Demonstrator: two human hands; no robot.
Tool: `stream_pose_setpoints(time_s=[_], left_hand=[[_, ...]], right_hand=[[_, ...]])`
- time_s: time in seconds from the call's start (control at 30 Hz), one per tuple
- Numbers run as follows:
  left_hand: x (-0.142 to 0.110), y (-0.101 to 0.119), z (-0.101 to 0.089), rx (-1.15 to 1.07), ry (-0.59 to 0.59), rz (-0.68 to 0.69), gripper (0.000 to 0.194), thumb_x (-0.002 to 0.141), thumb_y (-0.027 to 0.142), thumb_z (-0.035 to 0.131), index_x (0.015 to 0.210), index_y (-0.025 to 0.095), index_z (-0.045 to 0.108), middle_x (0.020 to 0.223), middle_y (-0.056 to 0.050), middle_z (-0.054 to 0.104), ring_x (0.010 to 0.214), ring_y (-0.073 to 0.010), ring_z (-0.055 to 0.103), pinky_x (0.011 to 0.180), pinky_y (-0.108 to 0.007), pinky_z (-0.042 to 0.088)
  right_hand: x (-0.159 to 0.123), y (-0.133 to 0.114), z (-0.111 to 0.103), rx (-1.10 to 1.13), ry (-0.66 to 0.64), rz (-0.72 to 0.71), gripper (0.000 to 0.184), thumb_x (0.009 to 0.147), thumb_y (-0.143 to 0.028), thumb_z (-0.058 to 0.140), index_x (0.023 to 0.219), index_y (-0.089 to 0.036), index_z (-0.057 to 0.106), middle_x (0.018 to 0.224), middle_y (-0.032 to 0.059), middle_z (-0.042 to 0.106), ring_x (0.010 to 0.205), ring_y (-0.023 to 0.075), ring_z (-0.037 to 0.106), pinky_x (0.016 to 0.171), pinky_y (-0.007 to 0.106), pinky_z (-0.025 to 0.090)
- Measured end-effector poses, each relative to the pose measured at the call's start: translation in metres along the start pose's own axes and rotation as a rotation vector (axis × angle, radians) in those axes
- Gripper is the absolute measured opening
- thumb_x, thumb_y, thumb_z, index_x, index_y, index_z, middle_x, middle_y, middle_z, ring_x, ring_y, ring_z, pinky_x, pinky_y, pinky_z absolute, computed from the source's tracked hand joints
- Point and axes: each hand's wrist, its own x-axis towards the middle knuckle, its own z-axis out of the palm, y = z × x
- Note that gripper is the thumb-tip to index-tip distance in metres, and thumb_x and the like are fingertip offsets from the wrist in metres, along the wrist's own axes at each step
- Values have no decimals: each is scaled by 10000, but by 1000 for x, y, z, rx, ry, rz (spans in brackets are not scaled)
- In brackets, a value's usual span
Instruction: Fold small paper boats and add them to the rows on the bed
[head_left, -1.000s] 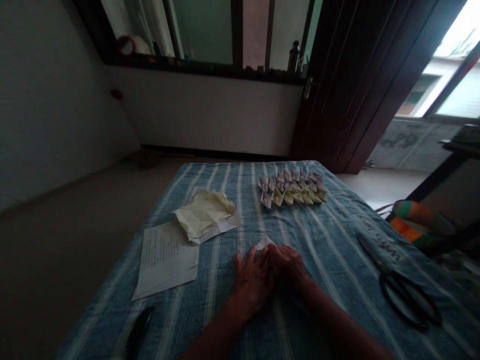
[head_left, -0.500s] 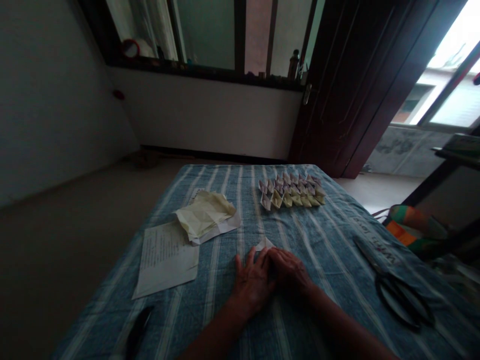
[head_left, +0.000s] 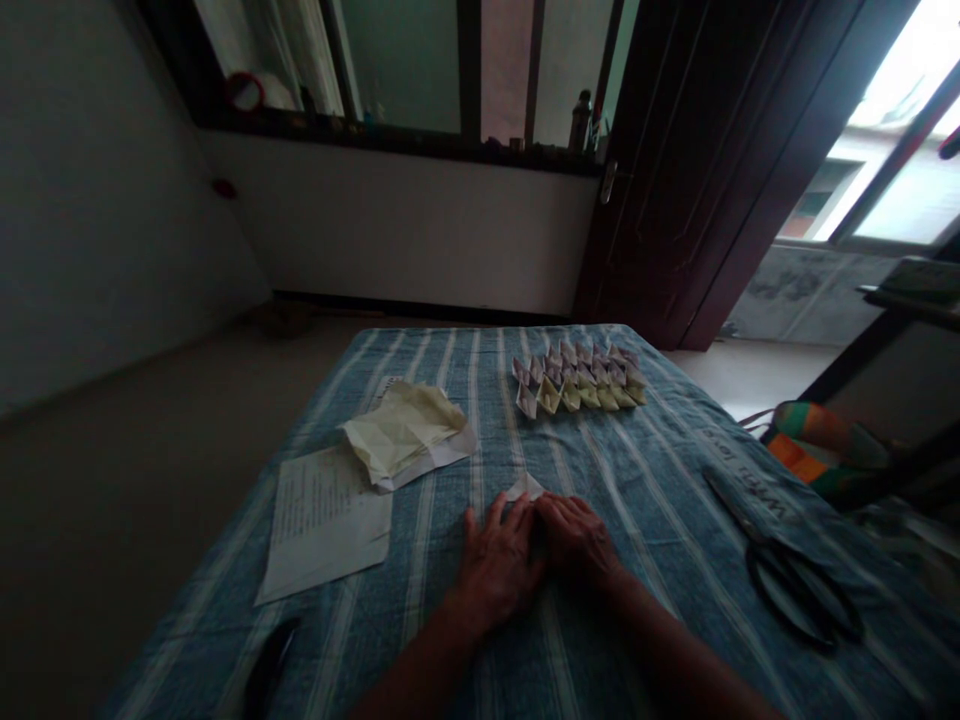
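Observation:
A small white folded paper (head_left: 526, 487) lies on the cloth, its pointed tip showing beyond my fingertips. My left hand (head_left: 498, 560) rests flat with fingers spread, their tips at the paper's near edge. Against it, my right hand (head_left: 577, 535) has its fingers bent and held together on the paper's right side; its thumb is hidden. Most of the paper is under the hands. Farther back stand rows of folded paper boats (head_left: 577, 378), some white and some yellowish.
Creased yellowish sheets (head_left: 405, 430) overlap a printed sheet (head_left: 326, 525) on the left. Black-handled scissors (head_left: 787, 575) lie on the right, and a dark curved object (head_left: 270, 665) at front left. A striped blue cloth (head_left: 442, 660) covers the table.
The view has shifted slightly, so everything sits a little farther left. Both hands stay together on the folded paper, with barely any movement between them.

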Motion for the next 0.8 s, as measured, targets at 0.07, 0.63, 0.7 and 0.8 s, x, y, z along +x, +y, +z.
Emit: stream_pose_setpoints(time_s=[0.07, 0.63, 0.7, 0.8], left_hand=[[1, -1, 1, 6, 15, 4, 576, 896, 454, 442, 1436, 262, 379, 1520, -71, 375, 1392, -362, 288, 1062, -713, 216], [1, 1, 7, 64, 99, -35, 556, 913, 476, 423, 1396, 202, 455, 1496, -102, 407, 1366, -350, 348, 1082, -670, 248], [1, 2, 7, 59, 93, -41, 565, 910, 464, 437, 1404, 188, 441, 1503, -106, 395, 1374, -351, 339, 1086, -678, 237], [0, 2, 8, 43, 89, -48, 581, 915, 450, 437, 1420, 165, 413, 1519, -118, 360, 1388, -345, 321, 1096, -682, 216]], right_hand=[[0, -1, -1, -12, 3, 5, 136, 909, -117, 431, 923, -193, 542, 924, 72, 690, 907, 201, 646, 772, 315, 483], [-2, 1, 2, -84, 69, 20, 156, 878, -93, 421, 869, -195, 540, 864, 73, 674, 832, 198, 625, 766, 304, 464], [-1, 1, 1, -83, 72, 21, 163, 878, -88, 416, 873, -190, 543, 860, 74, 675, 834, 200, 626, 765, 305, 463], [-1, 0, -1, -81, 74, 14, 176, 882, -83, 408, 877, -189, 548, 870, 76, 679, 851, 200, 629, 765, 300, 461]])
